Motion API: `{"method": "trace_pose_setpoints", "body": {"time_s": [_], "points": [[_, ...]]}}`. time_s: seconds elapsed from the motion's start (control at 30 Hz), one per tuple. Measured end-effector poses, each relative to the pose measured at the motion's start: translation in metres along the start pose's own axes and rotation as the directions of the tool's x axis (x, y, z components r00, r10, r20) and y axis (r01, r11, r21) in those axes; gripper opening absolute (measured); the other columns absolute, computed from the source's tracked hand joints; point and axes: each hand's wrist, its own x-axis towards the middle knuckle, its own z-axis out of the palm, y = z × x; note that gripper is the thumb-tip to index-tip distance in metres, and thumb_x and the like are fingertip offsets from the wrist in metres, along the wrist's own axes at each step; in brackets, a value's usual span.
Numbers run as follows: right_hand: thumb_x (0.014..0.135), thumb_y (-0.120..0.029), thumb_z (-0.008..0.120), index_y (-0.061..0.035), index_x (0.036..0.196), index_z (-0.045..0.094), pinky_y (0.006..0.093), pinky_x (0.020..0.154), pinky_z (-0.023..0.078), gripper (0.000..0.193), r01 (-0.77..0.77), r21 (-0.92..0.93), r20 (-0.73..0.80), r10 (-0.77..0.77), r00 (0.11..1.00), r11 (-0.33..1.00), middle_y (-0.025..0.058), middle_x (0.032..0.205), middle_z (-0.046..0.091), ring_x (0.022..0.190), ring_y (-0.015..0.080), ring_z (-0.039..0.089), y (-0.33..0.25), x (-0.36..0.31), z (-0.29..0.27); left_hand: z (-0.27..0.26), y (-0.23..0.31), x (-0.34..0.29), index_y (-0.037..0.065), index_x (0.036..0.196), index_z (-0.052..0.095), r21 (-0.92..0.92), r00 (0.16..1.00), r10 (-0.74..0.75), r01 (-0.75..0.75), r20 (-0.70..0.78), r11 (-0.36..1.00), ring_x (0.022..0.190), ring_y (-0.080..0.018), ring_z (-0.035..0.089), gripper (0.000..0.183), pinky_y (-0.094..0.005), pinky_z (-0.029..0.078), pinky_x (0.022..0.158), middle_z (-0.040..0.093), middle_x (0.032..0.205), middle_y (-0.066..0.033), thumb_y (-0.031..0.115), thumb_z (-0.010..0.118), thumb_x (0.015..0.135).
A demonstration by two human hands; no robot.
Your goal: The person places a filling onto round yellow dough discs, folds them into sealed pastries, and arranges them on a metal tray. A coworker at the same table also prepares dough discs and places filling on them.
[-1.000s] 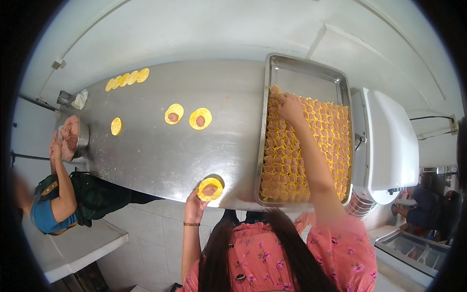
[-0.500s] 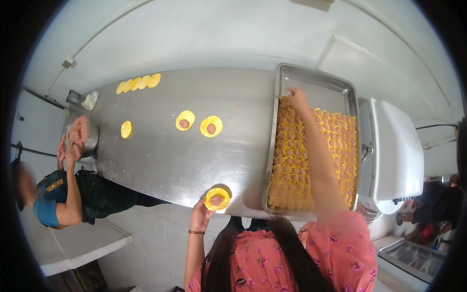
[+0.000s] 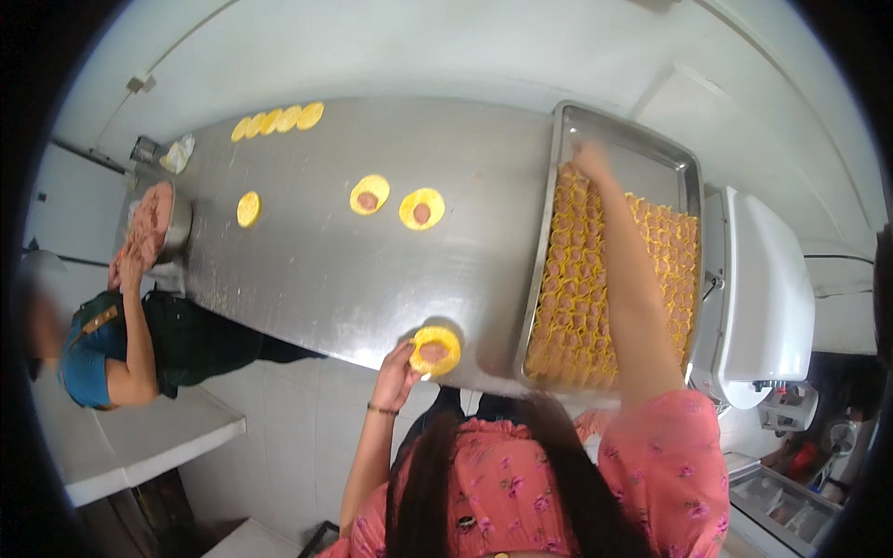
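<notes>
Near the table's front edge, my left hand (image 3: 397, 377) is closed on a round yellow dumpling wrapper (image 3: 450, 335) with a lump of pinkish meat filling (image 3: 434, 352) on it. My right arm stretches across a large metal tray (image 3: 642, 153) filled with rows of small yellow open-topped dumplings (image 3: 572, 270). At the far-left end of these rows is my right hand (image 3: 592, 160); its fingers are smeared by motion. Two more wrappers with meat, the left one (image 3: 370, 192) and the right one (image 3: 423, 208), lie mid-table.
A plain stack of yellow wrappers (image 3: 248, 209) and a fanned row of wrappers (image 3: 279, 121) lie farther left on the steel table (image 3: 344, 279). At the left end, a co-worker (image 3: 112, 353) reaches into a metal bowl of meat (image 3: 179, 219). A white appliance (image 3: 767, 288) stands right of the tray.
The view has shifted, so the table sits higher and farther right. My right hand stays around the far end of the dumpling rows. The co-worker's hands have moved lower by the bowl.
</notes>
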Motion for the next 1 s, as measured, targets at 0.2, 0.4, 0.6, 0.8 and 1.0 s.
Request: {"method": "trace_pose_setpoints", "body": {"time_s": [0.2,0.4,0.6,0.8,1.0], "points": [[0.091,-0.027,0.054,-0.0029,0.117,0.06,0.0304,0.076,0.049,0.035,-0.248,0.693,0.442,-0.126,0.888,0.677,0.0049,0.097,0.065,0.084,0.0163,0.059,-0.124,-0.145,0.033,0.014,0.019,0.015,-0.005,0.125,0.042,-0.156,0.995,0.065,-0.052,0.082,0.986,0.107,-0.0215,0.059,0.034,-0.0317,0.051,0.09,0.056,0.118,-0.0152,0.011,0.043,0.096],[0.088,-0.022,0.061,-0.0003,0.108,0.062,0.0277,0.073,0.05,0.03,-0.693,0.683,0.716,-0.019,0.698,0.231,0.0059,0.093,0.064,0.079,0.0133,0.06,-0.192,-0.27,0.076,0.014,0.026,0.034,-0.003,0.122,0.048,0.106,0.989,0.128,-0.135,0.071,0.985,0.101,-0.0168,0.061,0.031,-0.0298,0.053,0.085,0.059,0.113,-0.0112,0.013,0.042,0.097],[0.084,-0.013,0.059,0.003,0.101,0.064,0.0247,0.067,0.047,0.024,-0.505,0.716,0.525,0.104,0.845,0.483,0.0044,0.084,0.065,0.075,0.0107,0.059,-0.193,-0.287,0.097,0.0,0.029,0.062,-0.001,0.119,0.054,0.777,0.949,0.25,-0.302,0.191,0.552,0.09,-0.0128,0.062,0.03,-0.0273,0.052,0.075,0.064,0.099,-0.0093,0.013,0.046,0.093],[0.078,-0.015,0.061,0.001,0.09,0.067,0.0292,0.064,0.049,0.021,-0.411,0.451,0.346,0.269,0.899,0.792,0.0104,0.075,0.066,0.069,0.0165,0.063,-0.205,-0.277,0.103,-0.003,0.025,0.056,-0.003,0.115,0.054,0.862,0.837,0.534,-0.352,0.116,0.365,0.085,-0.0164,0.064,0.034,-0.0297,0.052,0.074,0.065,0.095,-0.014,0.01,0.058,0.084],[0.077,-0.011,0.06,0.0005,0.092,0.067,0.0295,0.07,0.05,0.021,-0.359,0.562,0.298,0.222,0.928,0.746,0.0112,0.08,0.068,0.075,0.0179,0.066,-0.208,-0.283,0.106,-0.009,0.006,0.046,-0.003,0.116,0.054,0.609,0.913,0.407,-0.323,-0.001,0.725,0.092,-0.0165,0.064,0.035,-0.0294,0.052,0.078,0.066,0.098,-0.0141,0.004,0.059,0.082]]}}
